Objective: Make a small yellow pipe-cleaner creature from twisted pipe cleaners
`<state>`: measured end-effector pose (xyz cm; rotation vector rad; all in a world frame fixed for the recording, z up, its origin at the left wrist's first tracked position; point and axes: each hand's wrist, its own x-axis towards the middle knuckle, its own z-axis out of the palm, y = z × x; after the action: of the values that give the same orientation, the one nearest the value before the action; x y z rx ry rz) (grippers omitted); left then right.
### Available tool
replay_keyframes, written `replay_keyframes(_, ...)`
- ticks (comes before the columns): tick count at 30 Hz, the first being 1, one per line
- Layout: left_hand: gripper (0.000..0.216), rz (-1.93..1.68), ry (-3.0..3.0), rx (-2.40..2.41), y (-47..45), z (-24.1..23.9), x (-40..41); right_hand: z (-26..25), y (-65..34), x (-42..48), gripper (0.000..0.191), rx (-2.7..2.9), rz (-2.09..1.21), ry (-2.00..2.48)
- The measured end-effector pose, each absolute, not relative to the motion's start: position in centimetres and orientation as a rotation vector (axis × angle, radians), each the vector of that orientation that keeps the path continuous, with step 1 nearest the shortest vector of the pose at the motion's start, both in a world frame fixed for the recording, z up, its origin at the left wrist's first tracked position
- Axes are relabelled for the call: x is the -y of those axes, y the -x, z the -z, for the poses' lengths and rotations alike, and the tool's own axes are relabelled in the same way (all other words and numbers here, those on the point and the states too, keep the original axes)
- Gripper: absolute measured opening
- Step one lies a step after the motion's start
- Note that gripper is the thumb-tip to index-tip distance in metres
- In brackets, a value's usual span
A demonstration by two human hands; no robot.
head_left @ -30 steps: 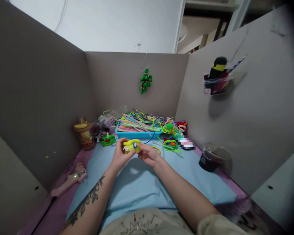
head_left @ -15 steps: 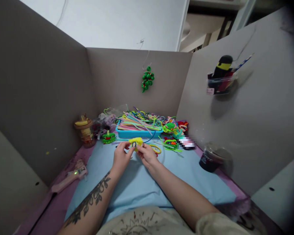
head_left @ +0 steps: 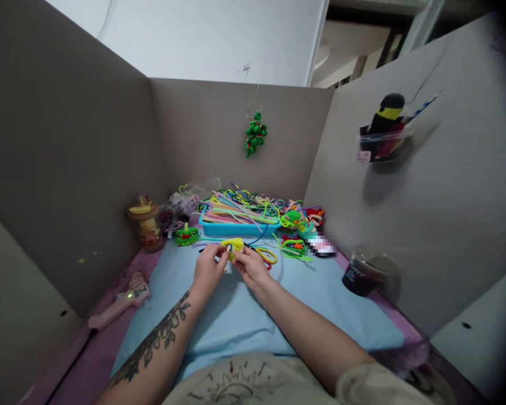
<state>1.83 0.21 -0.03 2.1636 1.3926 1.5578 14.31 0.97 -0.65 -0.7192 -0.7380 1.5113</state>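
Between my two hands, over the blue cloth [head_left: 219, 320], is a small yellow fuzzy pipe-cleaner piece [head_left: 235, 244] with a dark blue bit on its near left side. My left hand [head_left: 209, 264] pinches it from the left, thumb by the blue bit. From the right, my right hand [head_left: 252, 269] grips its lower edge with thumb and fingers. Just beyond the right hand lie scissors [head_left: 269, 255] with yellow and red handles, partly hidden. A blue tray [head_left: 240, 229] heaped with pastel pipe cleaners [head_left: 236, 211] stands behind.
A green pipe-cleaner figure [head_left: 187, 235] sits left of the tray, near a lidded cup [head_left: 147, 225]. A pink glue gun [head_left: 120, 308] with a lit green light lies at left. To the right are more figures [head_left: 293, 246], a phone [head_left: 321, 245] and a black tub [head_left: 360, 275].
The blue bit on the yellow piece shows less now, more covered by my left thumb. Both hands keep nearly the same place; the view has shifted slightly.
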Motion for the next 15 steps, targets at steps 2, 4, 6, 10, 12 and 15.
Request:
replay_keyframes(2,0.018,-1.554,-2.213,-1.376,-1.70,-0.05,-0.17,0.65,-14.36,-0.93,0.034,0.738,-1.508,0.727)
replay_keyframes(4,0.017,-1.536,-2.261,-1.362,-1.58,-0.15,-0.12,0.70,-14.43,-0.96,0.035,0.741,-1.509,0.737)
replay_keyframes(6,0.017,-1.511,-2.303,-1.341,-1.46,-0.22,-0.09,0.75,-14.51,-1.01,0.035,0.753,-1.516,0.748)
replay_keyframes(10,0.016,-1.483,-2.379,-1.302,-1.20,-0.13,-0.25,0.69,-14.68,-1.06,0.034,0.770,-1.522,0.771)
replay_keyframes(12,0.017,-1.481,-2.414,-1.298,-1.06,-0.02,-0.40,0.58,-14.75,-1.01,0.034,0.788,-1.513,0.774)
replay_keyframes(15,0.016,-1.487,-2.454,-1.297,-0.87,0.09,-0.59,0.41,-14.84,-0.89,0.034,0.831,-1.497,0.779)
